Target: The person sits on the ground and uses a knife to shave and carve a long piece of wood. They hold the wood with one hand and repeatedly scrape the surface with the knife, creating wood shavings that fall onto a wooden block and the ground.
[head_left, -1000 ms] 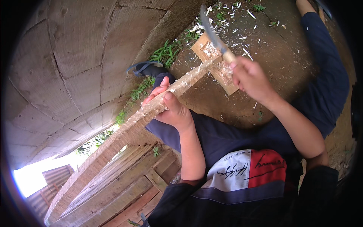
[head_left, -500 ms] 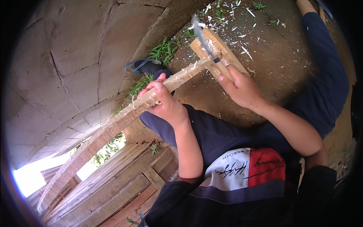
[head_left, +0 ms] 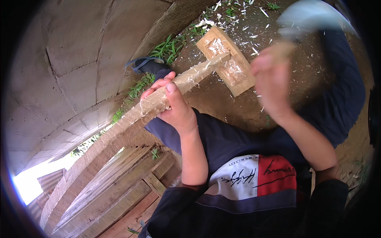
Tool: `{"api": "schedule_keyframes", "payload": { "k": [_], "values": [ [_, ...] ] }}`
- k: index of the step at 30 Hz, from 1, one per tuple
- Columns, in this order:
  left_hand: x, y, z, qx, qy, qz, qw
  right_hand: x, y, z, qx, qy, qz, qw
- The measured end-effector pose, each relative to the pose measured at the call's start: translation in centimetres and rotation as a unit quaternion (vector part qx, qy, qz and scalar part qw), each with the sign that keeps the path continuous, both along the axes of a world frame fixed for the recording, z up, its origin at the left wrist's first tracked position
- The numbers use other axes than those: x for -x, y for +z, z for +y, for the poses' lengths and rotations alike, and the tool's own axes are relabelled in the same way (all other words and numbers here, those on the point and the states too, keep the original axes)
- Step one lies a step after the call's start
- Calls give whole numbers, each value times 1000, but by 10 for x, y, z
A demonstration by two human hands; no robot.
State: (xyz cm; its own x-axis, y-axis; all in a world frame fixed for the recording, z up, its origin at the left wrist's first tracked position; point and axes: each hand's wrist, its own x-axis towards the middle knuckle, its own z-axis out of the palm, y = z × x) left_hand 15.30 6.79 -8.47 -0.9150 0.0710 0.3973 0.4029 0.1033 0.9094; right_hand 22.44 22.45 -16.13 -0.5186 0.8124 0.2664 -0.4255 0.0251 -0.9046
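Observation:
My left hand (head_left: 179, 112) is wrapped round a long, rough-sawn wooden pole (head_left: 119, 137), thumb on top. The pole slants from the lower left up to a pale wooden block (head_left: 244, 84), where its far tip rests on the block's hollowed, shaving-strewn face. My right hand (head_left: 274, 75), smeared by motion, is raised just right of the block, closed on the wooden handle of a machete (head_left: 311, 18). Its blade is a grey-white blur at the upper right, apart from the pole. Loose curls of wood cling to the pole near my left hand.
A block wall (head_left: 75, 59) rises along the left. Stacked planks (head_left: 107, 198) lie at the lower left. My legs spread either side of the block, one sandalled foot (head_left: 149, 65) by the wall. Wood shavings and grass tufts (head_left: 168, 49) dot the dirt ground.
My right hand has swung the machete up and to the right, off the pole's tip, uncovering the block's hollow. My left hand keeps its hold on the pole.

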Motion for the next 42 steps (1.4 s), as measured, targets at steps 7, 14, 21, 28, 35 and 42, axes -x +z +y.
{"api": "schedule_keyframes", "payload": {
  "k": [7, 14, 21, 28, 35, 42],
  "values": [
    [6, -3, -5, 14, 9, 8, 1000, -17, 29, -4, 58, 279, -291, 913],
    [4, -3, 7, 24, -15, 39, 999, -21, -9, -5, -39, 329, -420, 845],
    [5, -1, 7, 21, -3, 28, 999, -3, 41, 44, 198, 158, -108, 961],
    [8, 3, 18, 24, -1, 13, 1000, -28, -55, -5, -252, 64, -296, 919],
    [11, -2, 6, 32, 33, 23, 999, 2, 9, -6, 60, 263, -363, 892],
    [14, 2, 6, 38, 38, 4, 999, 0, -17, 18, 302, 459, -433, 714]
  ]
}}
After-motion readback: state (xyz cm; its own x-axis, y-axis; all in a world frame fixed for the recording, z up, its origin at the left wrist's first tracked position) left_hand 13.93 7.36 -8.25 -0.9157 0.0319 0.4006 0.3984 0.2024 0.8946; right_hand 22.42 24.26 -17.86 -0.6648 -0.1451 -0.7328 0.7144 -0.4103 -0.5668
